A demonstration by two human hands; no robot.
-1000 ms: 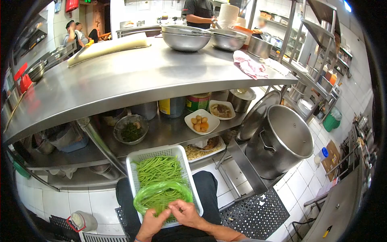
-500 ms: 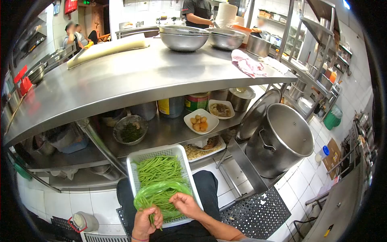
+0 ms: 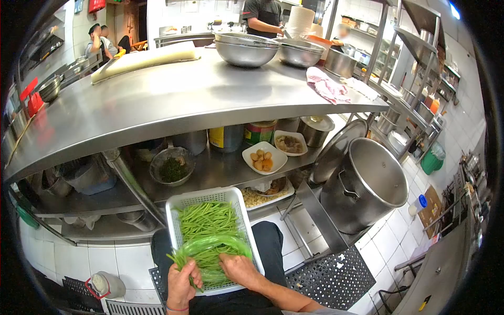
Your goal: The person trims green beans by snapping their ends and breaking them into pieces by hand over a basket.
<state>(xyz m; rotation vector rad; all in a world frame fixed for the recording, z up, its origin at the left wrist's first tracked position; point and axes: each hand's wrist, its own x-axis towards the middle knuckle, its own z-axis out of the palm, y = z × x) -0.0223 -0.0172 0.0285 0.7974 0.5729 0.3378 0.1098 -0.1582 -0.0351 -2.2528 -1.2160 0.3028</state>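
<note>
A white perforated basket rests on my lap, with green beans loose in its far half. In the near half lies an open green plastic bag with more beans inside. My left hand is closed around a small bunch of beans at the basket's near left corner; their ends stick out above and below the fist. My right hand reaches over the bag's beans, its fingers pinched together and their tips partly hidden among them.
A steel table stands ahead, holding steel bowls and a cloth. Its lower shelf carries a dish of eggs. A large pot stands at the right, and a white bucket on the floor at left.
My left hand has moved from the bag's near edge to the left and now grips a bunch of beans. My right hand was raised and has lowered into the beans in the bag.
</note>
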